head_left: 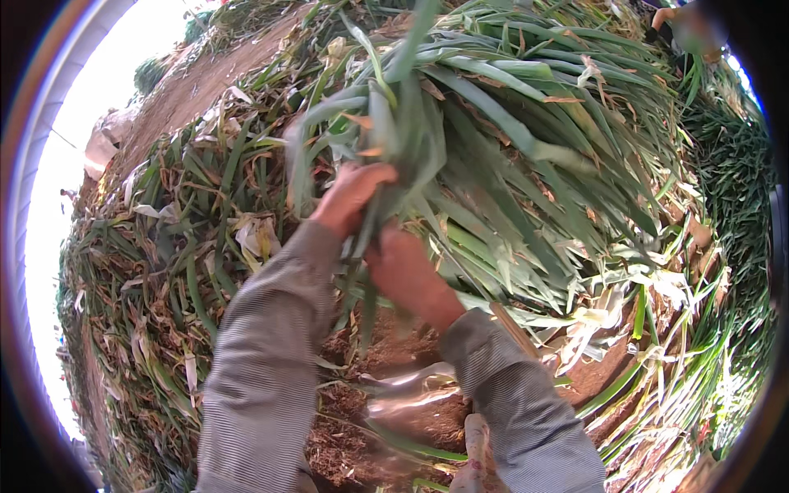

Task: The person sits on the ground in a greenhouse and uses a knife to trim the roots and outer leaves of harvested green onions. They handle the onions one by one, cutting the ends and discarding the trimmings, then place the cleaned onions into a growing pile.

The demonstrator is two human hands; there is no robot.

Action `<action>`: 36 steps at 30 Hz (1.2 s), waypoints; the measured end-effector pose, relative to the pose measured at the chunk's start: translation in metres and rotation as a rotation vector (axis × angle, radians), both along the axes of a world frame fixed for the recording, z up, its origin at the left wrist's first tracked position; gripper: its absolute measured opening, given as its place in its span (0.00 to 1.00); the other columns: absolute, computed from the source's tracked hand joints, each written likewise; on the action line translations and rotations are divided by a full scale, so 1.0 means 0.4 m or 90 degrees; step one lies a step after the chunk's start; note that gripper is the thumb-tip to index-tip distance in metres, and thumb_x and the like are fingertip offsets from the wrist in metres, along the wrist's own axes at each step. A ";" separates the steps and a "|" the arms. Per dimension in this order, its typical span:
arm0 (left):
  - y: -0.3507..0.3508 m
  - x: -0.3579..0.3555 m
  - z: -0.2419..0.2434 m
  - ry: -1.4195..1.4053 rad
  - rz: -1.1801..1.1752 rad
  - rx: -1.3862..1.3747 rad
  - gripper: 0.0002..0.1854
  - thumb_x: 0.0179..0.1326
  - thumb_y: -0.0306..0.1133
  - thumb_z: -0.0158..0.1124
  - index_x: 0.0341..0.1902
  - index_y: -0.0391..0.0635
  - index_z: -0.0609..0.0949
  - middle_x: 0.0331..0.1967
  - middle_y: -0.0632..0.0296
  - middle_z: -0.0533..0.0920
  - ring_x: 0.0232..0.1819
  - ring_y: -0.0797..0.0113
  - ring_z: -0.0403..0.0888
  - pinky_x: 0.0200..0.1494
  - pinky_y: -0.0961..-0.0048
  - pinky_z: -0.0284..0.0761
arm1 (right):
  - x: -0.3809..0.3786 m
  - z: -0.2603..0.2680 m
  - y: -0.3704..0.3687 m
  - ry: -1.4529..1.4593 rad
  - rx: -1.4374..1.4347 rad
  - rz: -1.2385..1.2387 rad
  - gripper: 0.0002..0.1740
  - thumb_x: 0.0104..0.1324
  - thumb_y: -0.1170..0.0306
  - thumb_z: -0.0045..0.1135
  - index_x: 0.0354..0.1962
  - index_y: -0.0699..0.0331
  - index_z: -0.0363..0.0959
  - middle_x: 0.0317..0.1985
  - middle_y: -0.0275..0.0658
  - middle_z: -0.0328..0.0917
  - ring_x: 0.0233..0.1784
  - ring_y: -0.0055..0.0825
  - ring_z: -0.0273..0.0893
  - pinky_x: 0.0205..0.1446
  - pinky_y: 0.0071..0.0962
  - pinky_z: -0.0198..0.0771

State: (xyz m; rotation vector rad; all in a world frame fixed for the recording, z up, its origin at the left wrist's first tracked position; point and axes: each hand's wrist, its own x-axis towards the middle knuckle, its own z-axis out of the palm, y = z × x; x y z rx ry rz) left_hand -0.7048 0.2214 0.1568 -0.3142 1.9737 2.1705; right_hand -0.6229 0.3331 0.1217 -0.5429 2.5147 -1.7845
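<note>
Both of my hands meet on a few long green onion stalks, blurred by motion, in front of a large heap. My left hand grips them from the left, its thumb pointing to the right. Just below and to the right, my right hand is closed around the lower part of the same stalks, its fingers partly hidden. Leaf tips hang down between the two wrists. Right behind lies a thick pile of green onions, with leaves fanning out to the right and some dry brown tips.
To the left spreads a bank of discarded leaves and dry husks. Reddish soil shows below my hands. More green onions line the right side. A person's arm appears at the top right. A pale sack lies at the far left.
</note>
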 end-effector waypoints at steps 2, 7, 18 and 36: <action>-0.035 0.038 0.079 -0.022 -0.017 -0.011 0.13 0.52 0.27 0.62 0.41 0.35 0.80 0.28 0.59 0.81 0.26 0.70 0.81 0.28 0.73 0.78 | 0.034 0.035 -0.045 0.009 -0.002 0.014 0.20 0.62 0.71 0.53 0.47 0.76 0.62 0.28 0.57 0.77 0.32 0.58 0.77 0.38 0.49 0.73; -0.274 0.144 0.081 -0.097 -0.016 -0.061 0.08 0.60 0.31 0.57 0.35 0.40 0.82 0.27 0.66 0.81 0.23 0.78 0.78 0.26 0.79 0.74 | 0.258 0.034 -0.047 -0.045 0.004 0.194 0.26 0.66 0.70 0.52 0.59 0.72 0.58 0.35 0.54 0.75 0.38 0.49 0.79 0.38 0.40 0.75; -0.937 0.742 0.003 0.209 -0.482 -0.856 0.12 0.57 0.30 0.61 0.44 0.41 0.80 0.40 0.51 0.81 0.45 0.55 0.79 0.53 0.61 0.71 | 0.561 -0.245 0.386 -0.315 -0.015 -0.090 0.26 0.67 0.66 0.51 0.60 0.67 0.64 0.54 0.49 0.74 0.57 0.36 0.75 0.57 0.33 0.70; -0.978 1.508 0.091 -0.849 -0.337 -1.090 0.17 0.56 0.45 0.59 0.37 0.44 0.84 0.38 0.51 0.84 0.40 0.54 0.84 0.41 0.58 0.81 | 0.432 -0.368 0.517 -0.340 0.122 -0.115 0.11 0.67 0.67 0.53 0.40 0.68 0.70 0.25 0.37 0.74 0.27 0.23 0.74 0.31 0.27 0.71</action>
